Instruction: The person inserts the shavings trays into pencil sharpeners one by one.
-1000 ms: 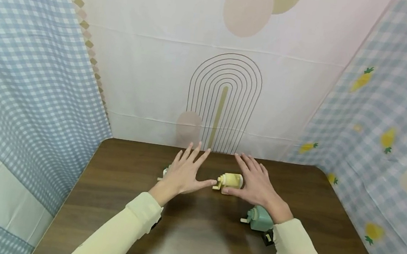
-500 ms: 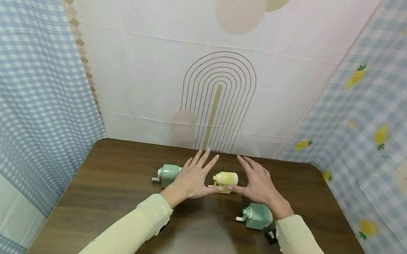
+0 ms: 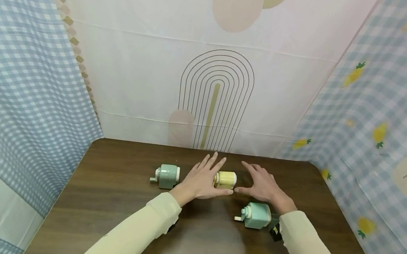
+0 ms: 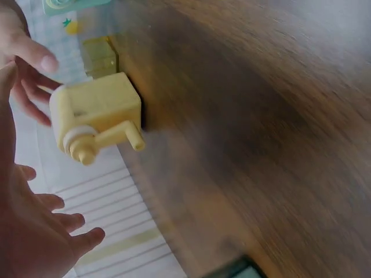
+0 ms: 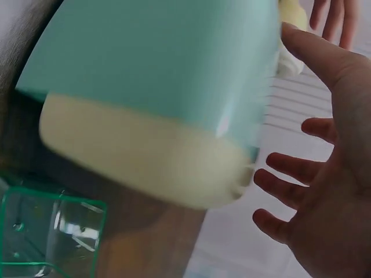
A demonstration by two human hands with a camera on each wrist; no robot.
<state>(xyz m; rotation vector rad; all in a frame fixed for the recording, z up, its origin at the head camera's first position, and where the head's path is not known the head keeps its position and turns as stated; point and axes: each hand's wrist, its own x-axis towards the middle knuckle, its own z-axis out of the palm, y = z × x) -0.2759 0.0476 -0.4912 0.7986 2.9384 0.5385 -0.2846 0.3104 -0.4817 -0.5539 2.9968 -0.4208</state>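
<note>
Two-handed, seems only at the positioning step, with left hand (image 3: 201, 182) and right hand (image 3: 263, 187) on either side of the yellow sharpener (image 3: 226, 177) towards the table's (image 3: 111, 213) far edge, fingers spread and holding nothing, and likely needs next a gentle inward grip.

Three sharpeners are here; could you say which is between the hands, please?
The yellow sharpener, between the left hand and right hand; the left green one and right green one sit outside that gap.
</note>
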